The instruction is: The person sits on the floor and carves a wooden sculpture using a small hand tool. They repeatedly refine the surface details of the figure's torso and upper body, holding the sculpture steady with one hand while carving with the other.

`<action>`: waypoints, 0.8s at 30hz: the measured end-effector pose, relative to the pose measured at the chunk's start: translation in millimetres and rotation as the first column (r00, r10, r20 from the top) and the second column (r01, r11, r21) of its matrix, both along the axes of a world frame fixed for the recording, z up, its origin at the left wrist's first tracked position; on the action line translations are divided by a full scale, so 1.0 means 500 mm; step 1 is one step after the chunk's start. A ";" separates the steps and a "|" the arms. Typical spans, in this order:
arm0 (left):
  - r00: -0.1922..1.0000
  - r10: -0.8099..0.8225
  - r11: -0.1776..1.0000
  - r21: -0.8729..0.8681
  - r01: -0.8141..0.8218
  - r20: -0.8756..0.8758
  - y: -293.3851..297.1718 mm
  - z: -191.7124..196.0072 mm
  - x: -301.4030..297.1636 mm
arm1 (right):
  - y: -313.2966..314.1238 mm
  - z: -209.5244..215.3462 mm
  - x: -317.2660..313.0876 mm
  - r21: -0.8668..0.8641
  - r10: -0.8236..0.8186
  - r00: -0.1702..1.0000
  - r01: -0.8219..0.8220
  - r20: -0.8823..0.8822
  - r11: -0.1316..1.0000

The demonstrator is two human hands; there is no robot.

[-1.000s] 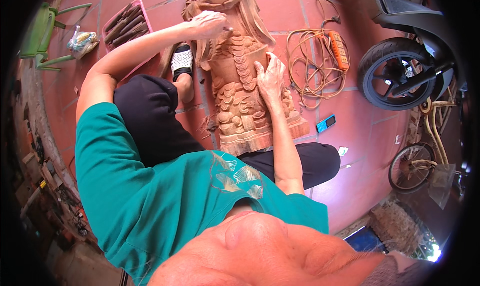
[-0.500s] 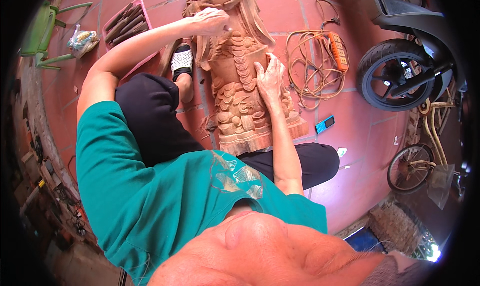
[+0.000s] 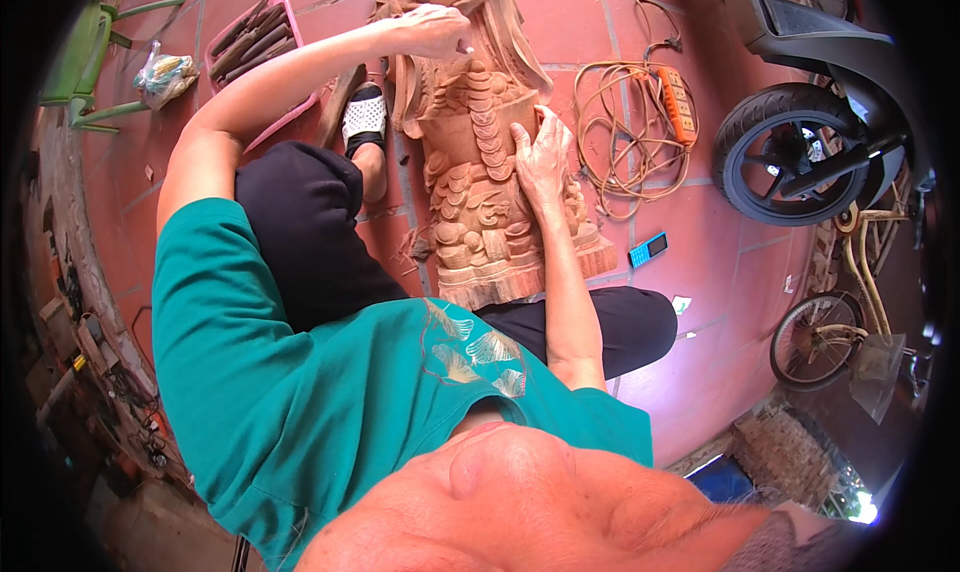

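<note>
The carving (image 3: 480, 172) lies lengthwise on the floor (image 3: 730, 292) before the person, its near end between the legs. The left hand (image 3: 436, 32) is over its far part; the right hand (image 3: 544, 157) rests on its right side. Left of the carving is the sandalled foot (image 3: 372, 167); beyond that, a basket (image 3: 293, 22) with long pieces (image 3: 250, 40) in it, then a bag (image 3: 163, 77), then a chair (image 3: 85, 62) toward the floor's left edge. Right of the carving lie a cable (image 3: 605, 65) and its power strip (image 3: 677, 105), with a phone (image 3: 648, 250) nearer the person. Toward the floor's right edge stands a motorbike (image 3: 840, 47), a bicycle (image 3: 868, 272) on its near side.
</note>
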State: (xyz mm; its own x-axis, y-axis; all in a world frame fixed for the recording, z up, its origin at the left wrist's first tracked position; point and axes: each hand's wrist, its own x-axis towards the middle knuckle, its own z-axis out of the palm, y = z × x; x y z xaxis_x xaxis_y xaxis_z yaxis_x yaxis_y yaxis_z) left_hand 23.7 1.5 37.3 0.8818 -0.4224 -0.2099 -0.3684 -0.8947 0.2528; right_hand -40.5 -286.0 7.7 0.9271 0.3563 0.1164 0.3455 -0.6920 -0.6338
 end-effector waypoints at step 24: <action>0.992 -0.034 0.996 -0.087 0.023 -0.121 0.001 -0.017 -0.043 | -0.001 0.006 -0.003 0.005 0.016 1.000 -0.016 -0.015 1.000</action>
State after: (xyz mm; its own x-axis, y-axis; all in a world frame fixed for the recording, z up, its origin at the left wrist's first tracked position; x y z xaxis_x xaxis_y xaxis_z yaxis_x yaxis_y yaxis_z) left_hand 2.2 2.0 28.7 0.8389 -0.4678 -0.2781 -0.3549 -0.8576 0.3722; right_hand -41.8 -286.4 10.8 0.9229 0.3708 0.1038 0.3468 -0.6834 -0.6424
